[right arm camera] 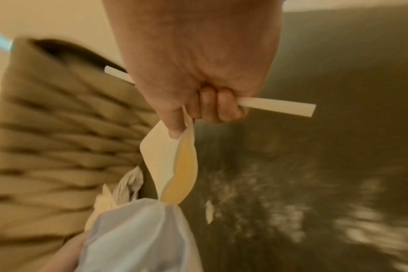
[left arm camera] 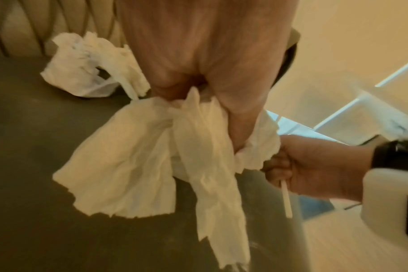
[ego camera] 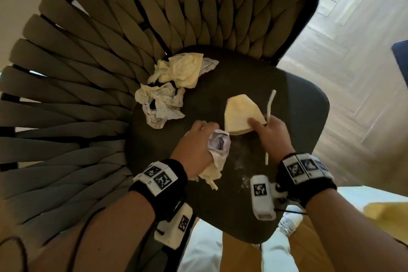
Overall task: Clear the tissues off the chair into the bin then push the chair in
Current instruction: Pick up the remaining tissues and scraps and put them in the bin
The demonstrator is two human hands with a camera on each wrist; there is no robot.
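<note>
Chair seat, tissues part cleared, both hands loaded.

Left hand (ego camera: 194, 146): fingers curled round a crumpled tissue wad (ego camera: 217, 150), soft, torn-edged, tails hanging below the fist. Right hand (ego camera: 272, 137): fingers closed on a stiff white straw (ego camera: 270, 104), thumb and forefinger pinching a flat pale-yellow folded napkin (ego camera: 242, 115). Beyond the left fingers, on the dark chair (ego camera: 298, 106) seat against the woven backrest: two crumpled tissue heaps (ego camera: 176, 73) (ego camera: 161, 104). Wooden floor (ego camera: 353, 51) beyond the right hand.
</note>
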